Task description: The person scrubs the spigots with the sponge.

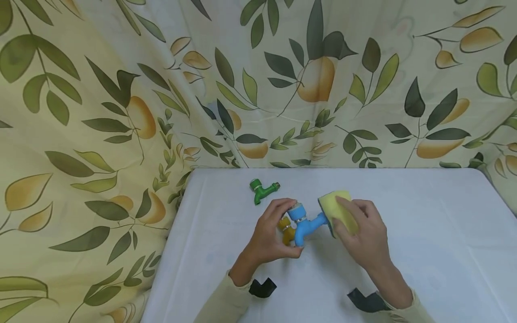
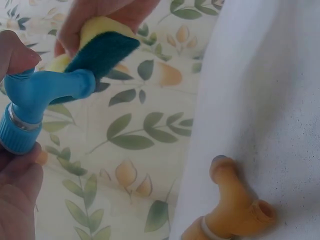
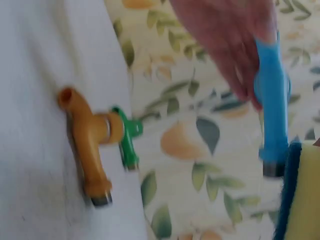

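A blue plastic tap (image 1: 308, 226) is held up off the table by my left hand (image 1: 268, 233), fingers at its ribbed knob and thumb at its spout. My right hand (image 1: 365, 229) grips a yellow sponge (image 1: 343, 211) with a dark green scouring side. That green side (image 2: 102, 55) is at the tap's inlet end, seemingly touching it. Behind the blue tap an orange-yellow tap (image 1: 286, 229) lies on the table, partly hidden in the head view. Farther back lies a green tap (image 1: 264, 190).
The white table (image 1: 436, 233) stands before a leaf-and-fruit patterned cloth (image 1: 226, 89), which also hangs along the left side. Dark bands (image 1: 262, 288) show at both wrists.
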Tool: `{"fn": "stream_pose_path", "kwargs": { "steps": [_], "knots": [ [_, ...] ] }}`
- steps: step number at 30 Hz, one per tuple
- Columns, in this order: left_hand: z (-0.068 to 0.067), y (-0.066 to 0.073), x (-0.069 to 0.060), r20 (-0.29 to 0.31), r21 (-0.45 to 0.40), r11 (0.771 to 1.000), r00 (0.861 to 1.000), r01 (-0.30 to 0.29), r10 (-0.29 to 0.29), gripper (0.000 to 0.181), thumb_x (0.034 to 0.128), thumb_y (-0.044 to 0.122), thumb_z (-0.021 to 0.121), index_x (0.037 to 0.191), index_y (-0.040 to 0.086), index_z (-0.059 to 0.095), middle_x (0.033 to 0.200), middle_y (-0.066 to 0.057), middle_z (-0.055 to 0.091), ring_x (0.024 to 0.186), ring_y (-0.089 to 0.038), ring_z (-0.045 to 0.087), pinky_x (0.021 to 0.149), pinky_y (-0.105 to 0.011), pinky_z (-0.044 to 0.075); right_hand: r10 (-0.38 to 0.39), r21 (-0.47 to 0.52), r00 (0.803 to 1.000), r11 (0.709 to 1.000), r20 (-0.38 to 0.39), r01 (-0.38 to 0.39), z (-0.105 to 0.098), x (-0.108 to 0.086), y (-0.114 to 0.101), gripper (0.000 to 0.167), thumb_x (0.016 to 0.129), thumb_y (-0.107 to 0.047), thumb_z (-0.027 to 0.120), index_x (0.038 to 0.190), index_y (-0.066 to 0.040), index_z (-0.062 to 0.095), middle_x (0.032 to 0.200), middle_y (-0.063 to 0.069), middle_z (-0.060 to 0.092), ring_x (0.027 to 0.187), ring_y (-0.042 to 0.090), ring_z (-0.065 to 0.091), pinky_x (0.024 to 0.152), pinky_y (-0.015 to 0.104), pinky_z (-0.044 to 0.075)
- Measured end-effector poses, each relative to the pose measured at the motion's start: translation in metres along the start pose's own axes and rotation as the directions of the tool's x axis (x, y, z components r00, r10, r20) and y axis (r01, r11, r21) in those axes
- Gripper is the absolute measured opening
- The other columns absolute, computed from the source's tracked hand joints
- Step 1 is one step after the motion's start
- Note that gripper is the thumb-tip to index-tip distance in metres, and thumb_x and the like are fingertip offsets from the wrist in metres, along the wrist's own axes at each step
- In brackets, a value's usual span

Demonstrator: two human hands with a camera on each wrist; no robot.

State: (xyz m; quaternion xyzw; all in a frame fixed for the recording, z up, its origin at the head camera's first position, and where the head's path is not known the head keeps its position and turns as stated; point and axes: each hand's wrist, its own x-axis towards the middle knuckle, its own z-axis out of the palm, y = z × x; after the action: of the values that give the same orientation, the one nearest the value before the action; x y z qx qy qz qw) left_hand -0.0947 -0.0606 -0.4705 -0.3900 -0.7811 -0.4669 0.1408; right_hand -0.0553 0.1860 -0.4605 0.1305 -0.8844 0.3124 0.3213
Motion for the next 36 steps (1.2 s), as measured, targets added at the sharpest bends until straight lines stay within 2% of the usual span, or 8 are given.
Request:
{"fn": "stream_pose_path", "kwargs": {
  "steps": [8, 12, 19, 23, 25, 28, 32, 36],
  "knots": [
    [0.003, 0.003, 0.001, 0.042, 0.003, 1.0, 0.999, 0.016, -0.016, 0.098, 0.0644, 0.02, 0.092, 0.149, 0.008, 0.044, 0.143, -0.01, 0.048, 0.131, -0.02, 0.054, 0.107, -0.031, 0.051, -0.132, 0.097, 0.991, 0.986, -0.018, 0.133, 0.011, 0.004, -0.006, 0.044, 0.091, -0.042, 0.061, 0.121, -0.012, 0.074, 0.105, 0.013, 0.061, 0.09, 0.02, 0.051, 0.073, 0.025, 0.039],
    [0.005, 0.003, 0.002, 0.06, 0.039, 0.999, 0.998, 0.01, -0.012, 0.097, 0.0656, 0.022, 0.091, 0.149, 0.007, 0.043, 0.143, -0.01, 0.048, 0.133, -0.019, 0.054, 0.108, -0.029, 0.05, -0.226, 0.119, 0.974, 0.967, 0.0, 0.225, 0.013, 0.008, -0.01, 0.048, 0.097, -0.051, 0.054, 0.118, -0.014, 0.076, 0.105, 0.012, 0.063, 0.089, 0.021, 0.052, 0.073, 0.028, 0.039],
    [0.004, 0.001, 0.003, 0.077, 0.024, 0.999, 0.997, 0.026, -0.028, 0.098, 0.0683, 0.019, 0.088, 0.153, 0.008, 0.041, 0.146, -0.01, 0.046, 0.135, -0.02, 0.052, 0.112, -0.03, 0.047, -0.212, 0.124, 0.974, 0.972, 0.083, 0.201, 0.01, 0.011, -0.014, 0.045, 0.097, -0.049, 0.056, 0.12, -0.015, 0.075, 0.108, 0.01, 0.062, 0.094, 0.02, 0.052, 0.073, 0.03, 0.042],
    [0.004, 0.0, 0.004, 0.09, -0.119, 0.989, 0.993, 0.089, -0.078, 0.1, 0.0697, 0.006, 0.085, 0.155, 0.01, 0.034, 0.15, -0.011, 0.041, 0.139, -0.021, 0.05, 0.113, -0.031, 0.045, -0.21, 0.119, 0.975, 0.972, 0.075, 0.2, 0.009, 0.013, -0.014, 0.047, 0.098, -0.052, 0.055, 0.121, -0.016, 0.074, 0.107, 0.01, 0.062, 0.093, 0.02, 0.053, 0.074, 0.03, 0.042],
    [0.004, 0.0, 0.005, 0.1, -0.218, 0.969, 0.99, 0.117, -0.097, 0.102, 0.0697, -0.001, 0.083, 0.156, 0.011, 0.03, 0.152, -0.012, 0.036, 0.14, -0.023, 0.048, 0.113, -0.032, 0.044, -0.199, 0.122, 0.979, 0.974, 0.05, 0.192, 0.01, 0.015, -0.013, 0.049, 0.098, -0.053, 0.054, 0.121, -0.015, 0.074, 0.107, 0.01, 0.062, 0.094, 0.02, 0.053, 0.076, 0.027, 0.041],
    [0.004, 0.001, 0.006, 0.111, -0.327, 0.935, 0.988, 0.14, -0.109, 0.102, 0.0689, -0.008, 0.081, 0.154, 0.011, 0.029, 0.152, -0.013, 0.031, 0.141, -0.025, 0.047, 0.112, -0.033, 0.046, -0.25, 0.137, 0.967, 0.96, 0.039, 0.243, 0.01, 0.015, -0.014, 0.05, 0.099, -0.054, 0.052, 0.118, -0.014, 0.075, 0.106, 0.01, 0.062, 0.092, 0.02, 0.053, 0.076, 0.027, 0.04],
    [0.002, 0.002, 0.006, 0.115, -0.368, 0.917, 0.986, 0.157, -0.123, 0.097, 0.0686, -0.009, 0.081, 0.151, 0.01, 0.034, 0.15, -0.013, 0.03, 0.137, -0.024, 0.048, 0.112, -0.035, 0.047, -0.246, 0.121, 0.969, 0.963, 0.013, 0.243, 0.01, 0.018, -0.015, 0.05, 0.098, -0.054, 0.053, 0.117, -0.015, 0.076, 0.105, 0.011, 0.062, 0.091, 0.021, 0.052, 0.076, 0.028, 0.039],
    [0.0, 0.002, 0.007, 0.153, -0.356, 0.923, 0.983, 0.147, -0.097, 0.095, 0.0713, -0.006, 0.08, 0.152, 0.009, 0.033, 0.15, -0.015, 0.036, 0.136, -0.024, 0.049, 0.114, -0.037, 0.045, -0.267, 0.102, 0.964, 0.959, -0.001, 0.266, 0.009, 0.02, -0.015, 0.048, 0.098, -0.054, 0.053, 0.116, -0.015, 0.076, 0.103, 0.011, 0.061, 0.09, 0.021, 0.052, 0.075, 0.027, 0.039]
  ]
}}
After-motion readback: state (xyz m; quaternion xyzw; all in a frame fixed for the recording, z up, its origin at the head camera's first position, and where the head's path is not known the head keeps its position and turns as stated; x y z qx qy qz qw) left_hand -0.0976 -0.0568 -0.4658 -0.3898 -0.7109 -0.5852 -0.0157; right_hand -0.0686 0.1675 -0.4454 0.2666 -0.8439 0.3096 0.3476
